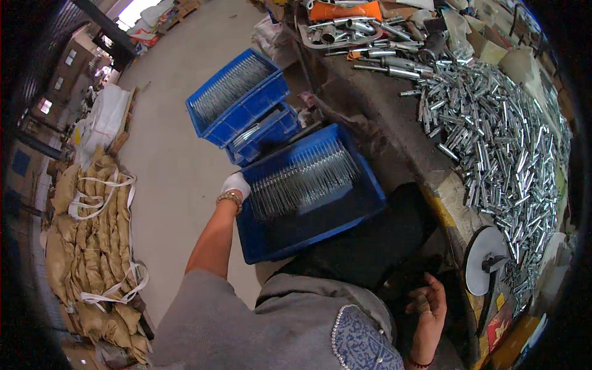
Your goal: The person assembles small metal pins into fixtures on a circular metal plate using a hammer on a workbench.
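**A:** What's nearest you?

**B:** My right hand [427,303], low by my lap at the table [394,132] edge. The fingers are curled loosely around something small and dark; I can't tell what it is, or whether that grip is truly closed on it. Just beyond it a round grey disc [483,268] stands at the table's edge.

**A:** And the other hand?

**B:** My left hand [235,184], in a white glove, with a bead bracelet [229,198] at the wrist, is at the left rim of the blue crate [308,228] in front of me. Its grip is closed on that rim, as far as I can see. A layer of thin metal rods [302,179] lies in the far half of the crate.

**A:** What could go wrong?

**B:** I judge that with only one hand on one rim, a tilt could send the rods sliding into a heap or over the side.

**A:** Further out?

**B:** Two more stacked blue crates [237,102] of rods on the floor [166,160], tan sacks [92,234] to my left, and a heap of shiny metal sleeves [505,142] across the table.
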Tool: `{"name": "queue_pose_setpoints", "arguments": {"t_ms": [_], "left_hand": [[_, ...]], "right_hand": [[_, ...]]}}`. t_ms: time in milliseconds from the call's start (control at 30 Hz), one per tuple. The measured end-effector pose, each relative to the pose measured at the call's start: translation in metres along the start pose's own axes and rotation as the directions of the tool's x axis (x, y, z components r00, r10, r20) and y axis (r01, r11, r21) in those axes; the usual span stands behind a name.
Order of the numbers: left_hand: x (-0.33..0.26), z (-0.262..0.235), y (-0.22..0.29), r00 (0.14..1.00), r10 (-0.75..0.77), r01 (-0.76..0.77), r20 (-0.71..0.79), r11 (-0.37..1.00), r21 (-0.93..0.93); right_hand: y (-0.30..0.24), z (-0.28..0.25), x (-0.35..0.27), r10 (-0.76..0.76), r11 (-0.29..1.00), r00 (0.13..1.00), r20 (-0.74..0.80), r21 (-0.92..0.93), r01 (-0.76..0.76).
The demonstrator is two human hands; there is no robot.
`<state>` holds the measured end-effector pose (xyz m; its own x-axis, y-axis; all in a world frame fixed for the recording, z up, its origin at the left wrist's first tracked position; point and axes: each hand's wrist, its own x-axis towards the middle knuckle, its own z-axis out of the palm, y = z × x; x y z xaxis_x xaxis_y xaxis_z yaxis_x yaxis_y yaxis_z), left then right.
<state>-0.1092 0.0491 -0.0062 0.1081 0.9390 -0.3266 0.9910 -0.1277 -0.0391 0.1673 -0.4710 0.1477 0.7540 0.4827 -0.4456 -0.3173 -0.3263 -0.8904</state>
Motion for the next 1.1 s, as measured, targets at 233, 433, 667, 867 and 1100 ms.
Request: {"name": "queue_pose_setpoints", "arguments": {"t_ms": [233, 433, 667, 867, 1100], "left_hand": [[0.053, 0.052, -0.088, 0.99, 0.134, -0.138, 0.033, 0.942, 0.306], [0.002, -0.025, -0.006, 0.979, 0.117, -0.111, -0.166, 0.993, 0.041], [-0.058, -0.105, 0.106, 0.768, 0.353, -0.557, -0.534, 0.781, -0.285], [-0.187, -0.138, 0.263, 0.496, 0.61, -0.857, -0.618, 0.226, -0.464], [-0.275, -0.14, 0.363, 0.033, 0.906, -0.983, -0.423, -0.047, -0.176]], "right_hand": [[-0.001, 0.004, 0.005, 0.013, 0.999, 0.997, 0.08, 0.043, -0.016], [-0.004, 0.003, 0.003, 0.061, 0.998, 0.998, -0.016, -0.002, -0.061], [0.003, -0.01, 0.01, 0.075, 0.996, 0.994, 0.082, 0.044, -0.079], [0.017, -0.015, 0.011, -0.02, 1.0, 0.993, 0.119, -0.007, 0.021], [0.005, -0.03, -0.015, -0.082, 0.992, 0.994, 0.077, -0.088, 0.089]]}}
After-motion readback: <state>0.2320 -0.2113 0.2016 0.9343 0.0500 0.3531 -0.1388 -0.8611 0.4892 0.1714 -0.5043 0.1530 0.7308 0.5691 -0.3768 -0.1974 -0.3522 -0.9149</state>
